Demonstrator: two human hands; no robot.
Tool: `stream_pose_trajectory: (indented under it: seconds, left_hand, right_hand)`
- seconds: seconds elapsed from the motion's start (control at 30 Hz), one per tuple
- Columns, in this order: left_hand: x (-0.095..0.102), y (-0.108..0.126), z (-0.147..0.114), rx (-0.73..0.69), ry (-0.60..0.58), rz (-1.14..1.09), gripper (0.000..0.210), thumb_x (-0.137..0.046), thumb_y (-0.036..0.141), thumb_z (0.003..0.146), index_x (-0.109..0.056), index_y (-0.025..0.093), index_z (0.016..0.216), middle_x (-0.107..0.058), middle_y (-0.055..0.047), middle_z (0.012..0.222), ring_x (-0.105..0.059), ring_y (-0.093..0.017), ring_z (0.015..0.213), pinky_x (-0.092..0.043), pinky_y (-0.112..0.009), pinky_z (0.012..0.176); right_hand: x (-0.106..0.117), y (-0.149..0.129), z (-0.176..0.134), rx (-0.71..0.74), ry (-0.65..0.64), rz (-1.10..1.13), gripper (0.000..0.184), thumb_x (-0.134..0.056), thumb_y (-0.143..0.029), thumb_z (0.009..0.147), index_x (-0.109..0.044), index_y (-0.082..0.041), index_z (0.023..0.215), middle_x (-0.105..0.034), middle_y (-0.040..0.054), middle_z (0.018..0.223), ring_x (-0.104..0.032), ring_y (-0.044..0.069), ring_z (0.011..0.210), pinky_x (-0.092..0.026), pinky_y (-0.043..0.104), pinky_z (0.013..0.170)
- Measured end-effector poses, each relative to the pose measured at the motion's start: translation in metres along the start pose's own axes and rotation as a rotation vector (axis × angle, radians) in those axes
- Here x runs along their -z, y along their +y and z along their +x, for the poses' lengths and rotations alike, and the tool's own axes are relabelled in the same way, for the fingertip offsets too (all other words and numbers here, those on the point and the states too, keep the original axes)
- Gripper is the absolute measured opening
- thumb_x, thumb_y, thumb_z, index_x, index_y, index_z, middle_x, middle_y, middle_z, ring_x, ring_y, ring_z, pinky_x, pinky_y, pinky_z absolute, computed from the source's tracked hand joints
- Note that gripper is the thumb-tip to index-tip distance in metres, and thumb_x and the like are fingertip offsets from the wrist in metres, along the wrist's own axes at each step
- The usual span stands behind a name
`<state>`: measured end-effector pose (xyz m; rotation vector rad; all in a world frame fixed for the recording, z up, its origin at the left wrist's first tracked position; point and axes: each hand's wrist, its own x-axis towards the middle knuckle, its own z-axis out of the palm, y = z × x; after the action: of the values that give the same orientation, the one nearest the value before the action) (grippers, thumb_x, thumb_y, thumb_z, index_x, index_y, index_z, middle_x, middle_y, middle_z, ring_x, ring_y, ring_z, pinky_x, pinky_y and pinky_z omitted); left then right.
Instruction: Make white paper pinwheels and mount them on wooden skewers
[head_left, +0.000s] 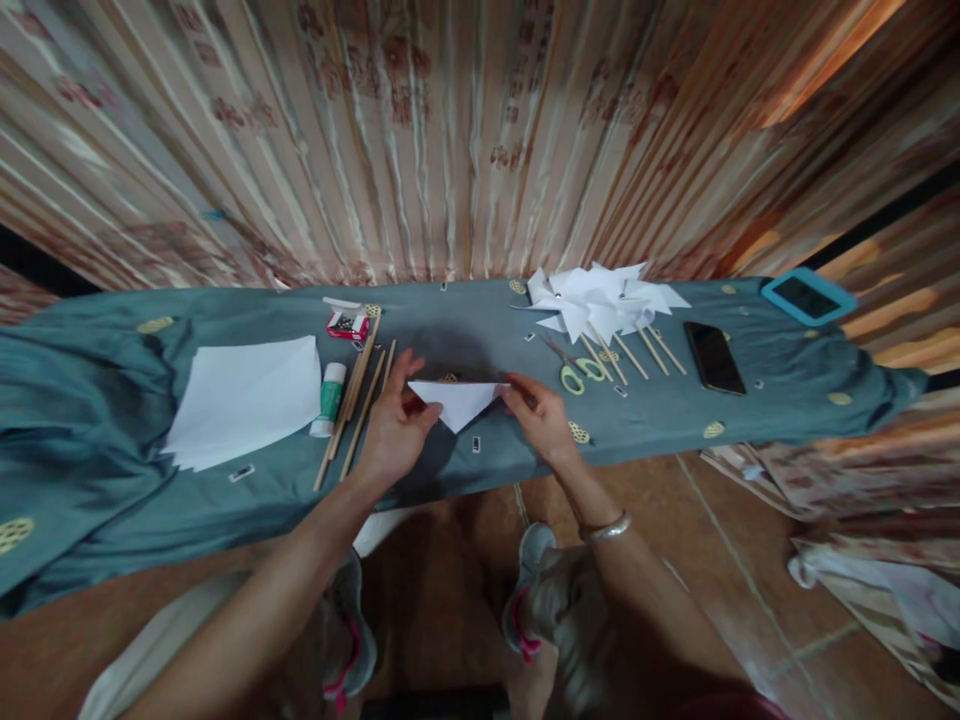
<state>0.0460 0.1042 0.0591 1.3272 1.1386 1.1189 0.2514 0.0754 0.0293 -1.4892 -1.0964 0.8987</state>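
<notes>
A sheet of white paper [460, 402], folded into a triangle with its point toward me, is held between my two hands over the cloth-covered table. My left hand [396, 425] pinches its left corner, with the thumb on the near face and some fingers raised behind. At the right corner, my right hand [538, 412] grips the paper between thumb and fingertips. Several wooden sticks [360, 400] lie just left of my left hand. Scissors [574, 372] with pale green handles rest beyond my right hand.
On the left are a stack of white paper [244, 395], a glue stick [328, 400] and a small red box [348, 324]. White paper pinwheels [600, 300] on sticks lie at the back right, near a black phone [714, 357] and a blue-framed tablet [810, 296]. A curtain [450, 140] hangs behind.
</notes>
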Motion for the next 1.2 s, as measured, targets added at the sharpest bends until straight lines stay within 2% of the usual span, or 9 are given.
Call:
stream_pose_trajectory:
  seconds: [0.2,0.33,0.53,0.63,0.73,0.83,0.9,1.0,1.2]
  left_hand:
    - [-0.002,0.009,-0.001,0.024,-0.045,-0.093,0.069,-0.073,0.020,0.064,-0.056,0.018,0.131,-0.064,-0.011,0.128,-0.065,-0.021,0.098,-0.052,-0.034,0.085]
    - [-0.007,0.010,-0.010,0.039,-0.123,-0.063,0.046,-0.072,0.023,0.066,-0.069,0.017,0.112,-0.072,-0.009,0.113,-0.067,-0.023,0.098,-0.052,-0.037,0.088]
    - [-0.003,0.021,-0.021,0.049,-0.270,-0.047,0.021,-0.077,0.033,0.066,-0.079,0.021,0.083,-0.075,-0.009,0.108,-0.066,-0.026,0.107,-0.049,-0.039,0.097]
    - [-0.004,0.022,-0.024,0.152,-0.329,-0.149,0.034,-0.071,0.051,0.073,-0.080,0.020,0.080,-0.074,-0.011,0.113,-0.065,-0.029,0.111,-0.046,-0.041,0.102]
    - [-0.006,0.014,-0.023,0.298,-0.246,-0.253,0.048,-0.066,0.063,0.072,-0.079,0.018,0.079,-0.076,-0.013,0.101,-0.068,-0.029,0.103,-0.049,-0.044,0.097]
    - [-0.007,0.006,-0.020,0.311,-0.126,-0.190,0.041,-0.080,0.052,0.061,-0.078,0.018,0.083,-0.076,-0.010,0.092,-0.068,-0.027,0.094,-0.050,-0.044,0.094]
    - [-0.007,0.004,-0.020,0.228,-0.072,-0.133,0.038,-0.085,0.040,0.055,-0.078,0.019,0.085,-0.073,-0.008,0.104,-0.067,-0.025,0.098,-0.050,-0.041,0.095]
    - [-0.007,0.006,-0.021,0.191,-0.092,-0.169,0.036,-0.086,0.032,0.054,-0.078,0.020,0.087,-0.070,-0.007,0.115,-0.065,-0.023,0.103,-0.050,-0.038,0.094]
    - [-0.009,0.004,-0.023,0.320,-0.151,-0.271,0.046,-0.087,0.023,0.051,-0.075,0.017,0.095,-0.075,-0.004,0.091,-0.067,-0.021,0.088,-0.052,-0.042,0.092]
  right_hand:
    - [-0.001,-0.019,-0.001,-0.380,-0.111,0.482,0.048,-0.075,-0.061,0.069,-0.072,-0.016,0.086,-0.071,0.0044,0.072,-0.067,0.014,0.062,-0.056,0.022,0.052]
    - [0.000,-0.029,-0.002,-0.477,-0.146,0.629,0.037,-0.078,-0.048,0.073,-0.073,-0.013,0.084,-0.070,0.0035,0.066,-0.062,0.010,0.053,-0.056,0.020,0.049]
    - [0.001,-0.031,-0.002,-0.399,-0.116,0.699,0.030,-0.090,-0.031,0.056,-0.076,-0.017,0.078,-0.075,0.0017,0.072,-0.067,0.010,0.064,-0.059,0.019,0.061]
    - [-0.001,-0.031,-0.003,-0.352,-0.132,0.711,0.036,-0.091,-0.034,0.052,-0.076,-0.019,0.081,-0.077,0.0020,0.077,-0.068,0.011,0.069,-0.057,0.018,0.062]
    - [-0.004,-0.034,-0.006,-0.304,-0.157,0.708,0.038,-0.090,-0.038,0.052,-0.076,-0.019,0.083,-0.077,0.0018,0.079,-0.068,0.011,0.071,-0.056,0.018,0.062]
    - [-0.007,-0.037,-0.009,-0.270,-0.179,0.696,0.037,-0.089,-0.039,0.054,-0.077,-0.020,0.084,-0.077,0.0014,0.079,-0.067,0.012,0.071,-0.055,0.020,0.062]
    - [-0.010,-0.038,-0.011,-0.260,-0.193,0.688,0.036,-0.088,-0.039,0.056,-0.077,-0.021,0.085,-0.077,0.0013,0.080,-0.067,0.012,0.072,-0.054,0.020,0.063]
    - [-0.012,-0.037,-0.014,-0.250,-0.221,0.666,0.034,-0.085,-0.040,0.060,-0.076,-0.021,0.088,-0.077,0.0016,0.084,-0.067,0.013,0.077,-0.053,0.023,0.068]
    - [-0.009,-0.036,-0.013,-0.237,-0.214,0.580,0.036,-0.083,-0.044,0.061,-0.076,-0.022,0.089,-0.075,0.0017,0.083,-0.063,0.015,0.073,-0.051,0.027,0.067]
